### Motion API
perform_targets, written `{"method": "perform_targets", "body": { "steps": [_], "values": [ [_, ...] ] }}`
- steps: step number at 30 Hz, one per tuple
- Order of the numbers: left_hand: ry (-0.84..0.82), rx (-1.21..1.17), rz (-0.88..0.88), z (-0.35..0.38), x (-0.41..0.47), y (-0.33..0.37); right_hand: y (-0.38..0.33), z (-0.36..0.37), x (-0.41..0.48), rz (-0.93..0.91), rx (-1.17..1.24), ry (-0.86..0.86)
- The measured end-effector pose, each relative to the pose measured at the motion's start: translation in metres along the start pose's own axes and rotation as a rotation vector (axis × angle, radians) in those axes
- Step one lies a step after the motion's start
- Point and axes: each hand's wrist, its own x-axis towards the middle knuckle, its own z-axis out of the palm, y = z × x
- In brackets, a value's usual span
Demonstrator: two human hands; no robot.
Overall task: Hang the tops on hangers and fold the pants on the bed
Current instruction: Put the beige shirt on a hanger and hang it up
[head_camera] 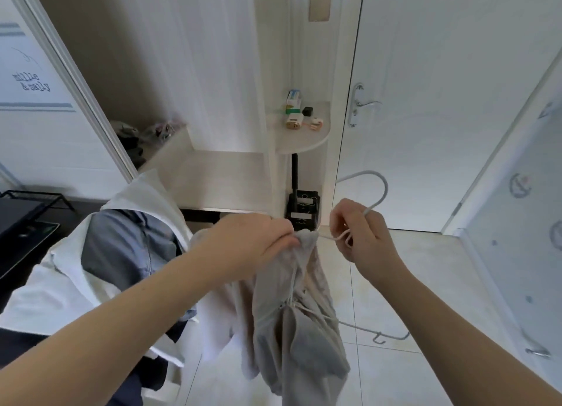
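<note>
I see one pale beige fabric top (292, 314) hanging with its length straight down above the tiled floor (410, 284). The left hand (258, 241) pinches its upper edge. The right hand (362, 235) grips one white wire hanger (377, 186) just beside it, hook up, curling left. One white garment (54, 284) and one grey-blue garment (121, 244) lie left.

Head-worn camera looks forward and down, close over the floor (395, 284).
</note>
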Motion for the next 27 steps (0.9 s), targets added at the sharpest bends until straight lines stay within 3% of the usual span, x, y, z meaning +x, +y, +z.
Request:
{"method": "perform_targets", "body": {
  "steps": [5,8,13,15,21,27],
  "values": [
    [0.047,-0.112,0.023,0.013,0.006,0.034,-0.001,0.022,-0.001,-0.088,-0.206,-0.016],
    [0.064,-0.176,-0.004,0.017,0.007,0.026,-0.003,0.019,0.000,-0.058,-0.194,-0.001],
    [0.255,-0.408,-0.087,0.034,-0.005,0.004,0.012,-0.007,-0.024,-0.103,-0.338,0.174],
    [0.377,-0.469,-0.112,0.041,-0.010,-0.001,0.023,-0.010,-0.038,-0.066,-0.381,0.111],
    [0.614,-0.606,-0.254,0.054,-0.020,0.009,0.057,0.020,-0.055,0.126,-0.450,-0.306],
    [0.632,-0.714,-0.311,0.063,-0.030,0.011,0.076,0.039,-0.054,0.174,-0.459,-0.387]
  ]
}}
